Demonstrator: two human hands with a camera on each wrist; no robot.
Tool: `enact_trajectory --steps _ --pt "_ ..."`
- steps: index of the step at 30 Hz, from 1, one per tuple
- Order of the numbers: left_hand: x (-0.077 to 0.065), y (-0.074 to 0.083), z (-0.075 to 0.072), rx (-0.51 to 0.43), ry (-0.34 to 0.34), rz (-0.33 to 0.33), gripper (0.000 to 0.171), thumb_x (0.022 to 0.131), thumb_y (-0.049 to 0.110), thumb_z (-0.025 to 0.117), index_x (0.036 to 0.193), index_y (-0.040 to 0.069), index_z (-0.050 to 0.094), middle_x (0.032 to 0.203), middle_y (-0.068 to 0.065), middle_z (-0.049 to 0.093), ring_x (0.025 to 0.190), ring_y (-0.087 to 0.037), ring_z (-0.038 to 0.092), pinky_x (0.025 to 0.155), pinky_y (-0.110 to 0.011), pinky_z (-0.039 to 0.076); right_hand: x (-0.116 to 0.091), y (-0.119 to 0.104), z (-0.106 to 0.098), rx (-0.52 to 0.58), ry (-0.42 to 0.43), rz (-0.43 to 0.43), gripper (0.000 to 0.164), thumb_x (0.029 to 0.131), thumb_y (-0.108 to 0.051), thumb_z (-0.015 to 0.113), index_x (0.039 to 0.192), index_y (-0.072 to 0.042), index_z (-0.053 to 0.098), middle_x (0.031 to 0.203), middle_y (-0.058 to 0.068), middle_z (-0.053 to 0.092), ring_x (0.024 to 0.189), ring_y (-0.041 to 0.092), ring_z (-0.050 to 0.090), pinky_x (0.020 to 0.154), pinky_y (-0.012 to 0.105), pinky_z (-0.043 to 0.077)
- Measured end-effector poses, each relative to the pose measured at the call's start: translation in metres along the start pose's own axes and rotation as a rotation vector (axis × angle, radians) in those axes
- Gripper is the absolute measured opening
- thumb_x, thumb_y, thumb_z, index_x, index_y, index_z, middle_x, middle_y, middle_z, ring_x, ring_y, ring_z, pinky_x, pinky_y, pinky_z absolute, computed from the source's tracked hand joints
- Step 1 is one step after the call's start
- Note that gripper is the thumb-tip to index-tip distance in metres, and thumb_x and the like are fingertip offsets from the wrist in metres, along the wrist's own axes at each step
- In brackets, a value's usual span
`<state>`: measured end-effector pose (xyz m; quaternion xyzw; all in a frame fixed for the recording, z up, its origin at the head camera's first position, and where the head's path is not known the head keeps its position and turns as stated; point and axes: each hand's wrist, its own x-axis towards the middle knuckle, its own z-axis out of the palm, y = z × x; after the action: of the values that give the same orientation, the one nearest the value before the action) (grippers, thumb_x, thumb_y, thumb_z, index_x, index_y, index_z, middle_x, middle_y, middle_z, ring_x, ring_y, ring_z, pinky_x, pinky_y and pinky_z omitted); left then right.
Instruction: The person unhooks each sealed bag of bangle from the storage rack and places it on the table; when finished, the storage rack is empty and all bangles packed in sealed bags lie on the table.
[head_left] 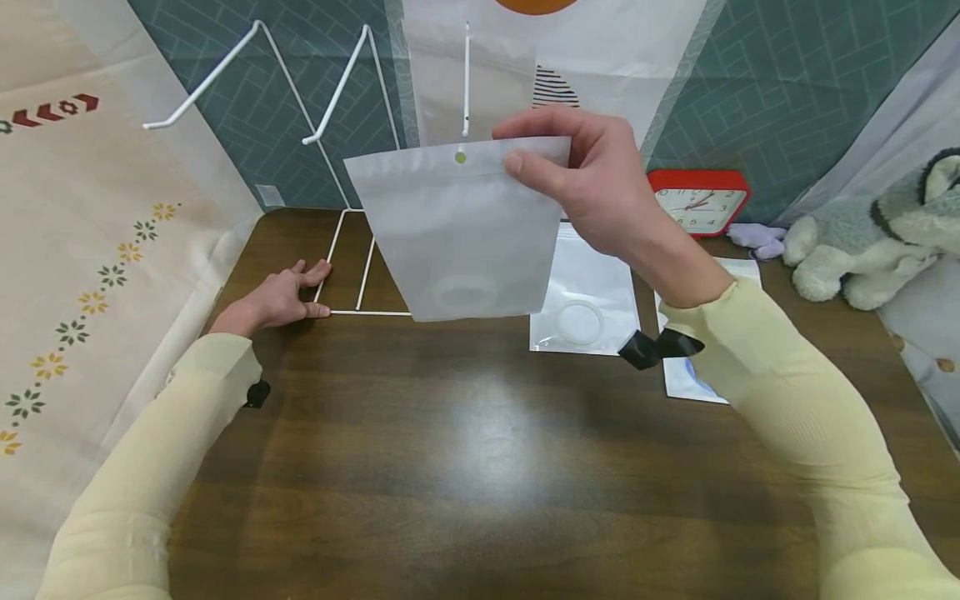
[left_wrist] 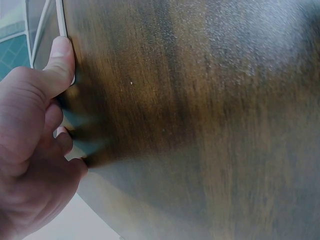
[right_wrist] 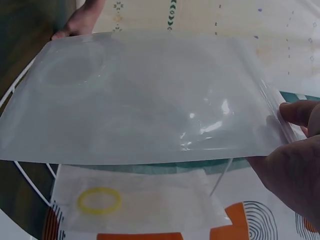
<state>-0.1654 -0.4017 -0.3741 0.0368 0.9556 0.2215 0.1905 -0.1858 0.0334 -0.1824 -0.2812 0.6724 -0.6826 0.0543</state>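
My right hand [head_left: 592, 179] pinches the upper right corner of a white flat pouch [head_left: 465, 233], thumb in front and fingers behind. A small hole near the pouch's top edge lies just below the tip of a white prong; a faint ring shows through its lower part. My left hand [head_left: 281, 296] grips the front left corner of a white wire rack [head_left: 360, 313] on the table. In the left wrist view, its thumb [left_wrist: 61, 62] lies on the wire. Another pouch with a yellow ring [right_wrist: 99, 200] appears behind the held one in the right wrist view.
On the brown table [head_left: 450, 467] lies a pouch with a clear ring [head_left: 579, 322]; another pouch [head_left: 682, 383] lies partly under my right forearm. A red clock [head_left: 699, 202] and a plush dog [head_left: 877, 242] stand at the back right. Bare white prongs [head_left: 341, 87] rise at the left.
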Motion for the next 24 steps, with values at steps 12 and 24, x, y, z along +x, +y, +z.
enact_trajectory --steps 12,24 --pt "0.002 0.0 0.001 0.009 0.006 0.008 0.089 0.091 0.025 0.076 0.157 0.004 0.02 0.154 -0.041 0.006 0.14 -0.062 0.006 0.109 -0.072 0.007 -0.038 0.02 0.008 -0.089 -0.051 0.019 0.022 0.092 -0.005 0.071 0.114 -0.003 0.074 0.113 0.007 0.069 0.094 0.023 0.062 0.079 0.028 0.053" --pt "0.0 0.002 -0.001 0.005 0.003 0.003 0.089 0.09 0.025 0.076 0.156 0.003 0.02 0.154 -0.04 0.007 0.14 -0.062 0.006 0.109 -0.072 0.006 -0.085 0.021 0.025 -0.116 -0.058 0.027 0.025 0.091 -0.001 0.071 0.116 0.0 0.072 0.112 0.005 0.07 0.098 0.023 0.06 0.069 0.028 0.049"
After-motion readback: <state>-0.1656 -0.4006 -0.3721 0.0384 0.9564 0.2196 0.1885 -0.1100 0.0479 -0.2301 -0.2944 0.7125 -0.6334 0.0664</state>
